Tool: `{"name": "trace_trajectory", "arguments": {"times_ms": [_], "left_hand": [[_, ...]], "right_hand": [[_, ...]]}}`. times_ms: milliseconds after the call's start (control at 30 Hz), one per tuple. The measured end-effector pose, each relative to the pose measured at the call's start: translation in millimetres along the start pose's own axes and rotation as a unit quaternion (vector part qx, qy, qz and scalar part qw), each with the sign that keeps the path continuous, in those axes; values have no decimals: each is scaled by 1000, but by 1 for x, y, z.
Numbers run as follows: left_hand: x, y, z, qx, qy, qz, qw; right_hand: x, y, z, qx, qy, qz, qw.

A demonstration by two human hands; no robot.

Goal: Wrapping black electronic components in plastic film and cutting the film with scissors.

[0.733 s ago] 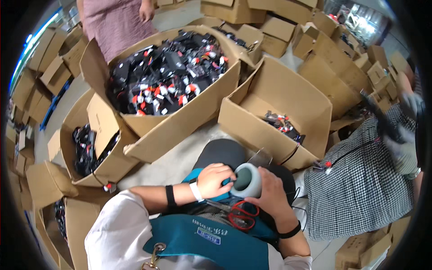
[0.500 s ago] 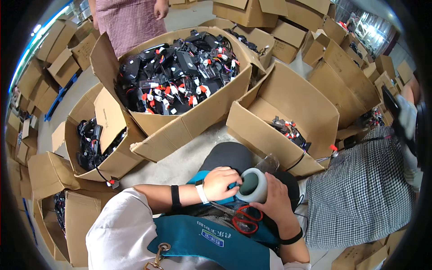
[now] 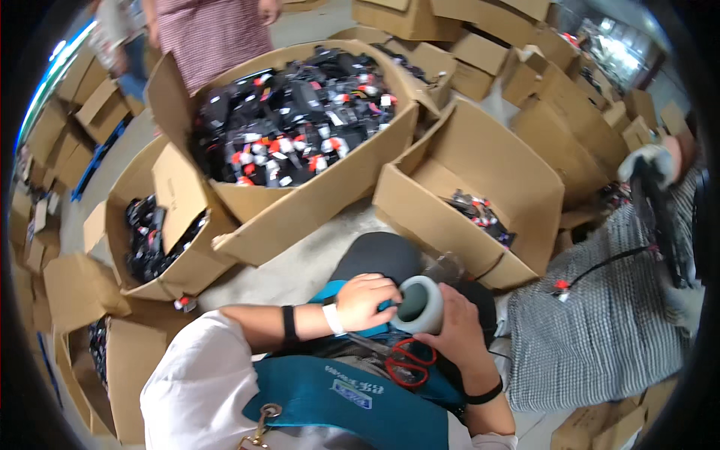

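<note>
In my lap stands a translucent whitish roll (image 3: 424, 325), apparently of plastic film, tilted so its hollow core faces up. My right hand (image 3: 459, 326) is wrapped around its right side. My left hand (image 3: 367, 301) is closed at the roll's left edge, and a bit of teal shows at its fingertips; what it holds I cannot make out. Just below the roll, red-handled scissors (image 3: 389, 363) lie on my lap, their blades pointing left under my left hand. My teal apron (image 3: 315, 394) spreads beneath. Crumpled clear film (image 3: 448, 266) sits beyond the roll.
A large carton (image 3: 315, 214) full of black wired parts stands ahead; smaller cartons flank it at left (image 3: 184, 274) and right (image 3: 517, 165). At right, a co-worker's gloved hand (image 3: 649, 163) holds a black part with a dangling cable over a checked cloth (image 3: 592, 337). Another person stands beyond.
The co-worker's gloved hand and black part at right have moved, drawing the cable off the right carton's edge. Another person appears at far left. My hands stay on the roll.
</note>
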State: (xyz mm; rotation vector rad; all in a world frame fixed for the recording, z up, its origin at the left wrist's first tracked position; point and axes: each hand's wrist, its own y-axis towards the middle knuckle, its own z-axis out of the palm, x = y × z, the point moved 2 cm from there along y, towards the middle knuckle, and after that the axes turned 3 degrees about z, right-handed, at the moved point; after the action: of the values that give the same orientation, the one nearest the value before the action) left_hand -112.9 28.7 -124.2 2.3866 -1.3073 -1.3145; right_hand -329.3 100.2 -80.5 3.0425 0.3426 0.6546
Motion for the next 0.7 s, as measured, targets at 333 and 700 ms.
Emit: {"name": "trace_trajectory", "arguments": {"times_ms": [333,700], "left_hand": [[-9,8,-7,24,14,4,1000],[-14,11,-6,27,-4,-15,1000]], "right_hand": [[-4,1,6,-7,-10,-5,1000],[-4,-5,3,2,-12,-4,1000]]}}
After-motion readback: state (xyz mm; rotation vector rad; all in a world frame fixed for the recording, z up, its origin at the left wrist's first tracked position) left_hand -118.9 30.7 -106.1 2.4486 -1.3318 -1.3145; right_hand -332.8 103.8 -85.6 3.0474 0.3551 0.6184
